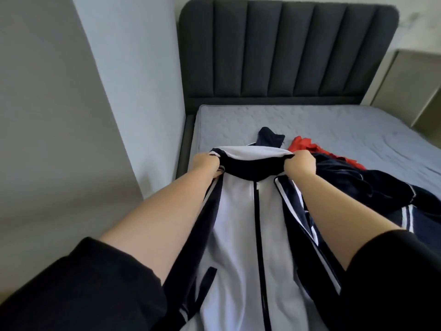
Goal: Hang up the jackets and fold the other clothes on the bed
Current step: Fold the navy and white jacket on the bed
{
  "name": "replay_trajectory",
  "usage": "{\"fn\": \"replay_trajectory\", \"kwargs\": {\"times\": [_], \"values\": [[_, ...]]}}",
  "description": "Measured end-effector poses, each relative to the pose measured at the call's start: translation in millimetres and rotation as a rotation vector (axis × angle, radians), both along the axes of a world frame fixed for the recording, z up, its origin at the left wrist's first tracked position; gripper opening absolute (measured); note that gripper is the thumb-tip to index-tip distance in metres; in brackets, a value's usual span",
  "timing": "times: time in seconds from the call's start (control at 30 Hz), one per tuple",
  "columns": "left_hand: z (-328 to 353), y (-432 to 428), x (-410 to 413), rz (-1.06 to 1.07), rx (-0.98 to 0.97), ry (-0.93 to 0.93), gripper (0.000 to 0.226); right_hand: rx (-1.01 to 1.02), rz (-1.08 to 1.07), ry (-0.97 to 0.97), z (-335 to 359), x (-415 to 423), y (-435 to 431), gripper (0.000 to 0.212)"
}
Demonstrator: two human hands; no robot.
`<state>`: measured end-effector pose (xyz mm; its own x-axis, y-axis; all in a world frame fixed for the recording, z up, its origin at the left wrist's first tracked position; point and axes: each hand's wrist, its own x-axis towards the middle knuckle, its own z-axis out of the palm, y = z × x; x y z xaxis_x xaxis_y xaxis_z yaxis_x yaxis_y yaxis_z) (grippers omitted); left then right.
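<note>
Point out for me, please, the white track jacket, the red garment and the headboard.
white track jacket (233,223): head view, on its white front panel.
red garment (301,145): head view, crumpled top part.
headboard (297,51): head view, middle padded panel.

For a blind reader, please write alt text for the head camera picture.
The left hand and right hand grip the top of a white and navy jacket over a bed. At right, dark clothes and a red garment lie on it.
</note>
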<state>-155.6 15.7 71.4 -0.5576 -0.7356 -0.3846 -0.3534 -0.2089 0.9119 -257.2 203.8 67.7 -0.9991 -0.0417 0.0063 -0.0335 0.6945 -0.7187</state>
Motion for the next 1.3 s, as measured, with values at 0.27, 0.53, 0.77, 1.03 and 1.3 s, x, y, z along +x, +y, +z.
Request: {"fn": "replay_trajectory", "kwargs": {"times": [0.27, 0.53, 0.77, 1.03, 1.3], "values": [[-102, 2, -3, -0.617, -0.170, -0.034, 0.085, 0.300, 0.310, -0.109, -105, 17, -24, 0.077], [-221, 37, 57, -0.885, -0.645, -0.539, 0.062, 0.672, 0.465, -0.171, -228, 115, -8, 0.063], [-276, 41, 107, -0.814, -0.929, -0.371, 0.057, 0.696, 0.377, 0.082, -275, 159, 6, 0.063], [-266, 4, 111, -0.442, -0.846, -0.277, 0.063, 0.673, 0.312, 0.150, -294, 150, -5, 0.061], [-266, 2, 161, -0.229, -0.482, -0.172, 0.054, 0.746, 0.291, 0.179, -293, 145, -13, 0.060]]}}
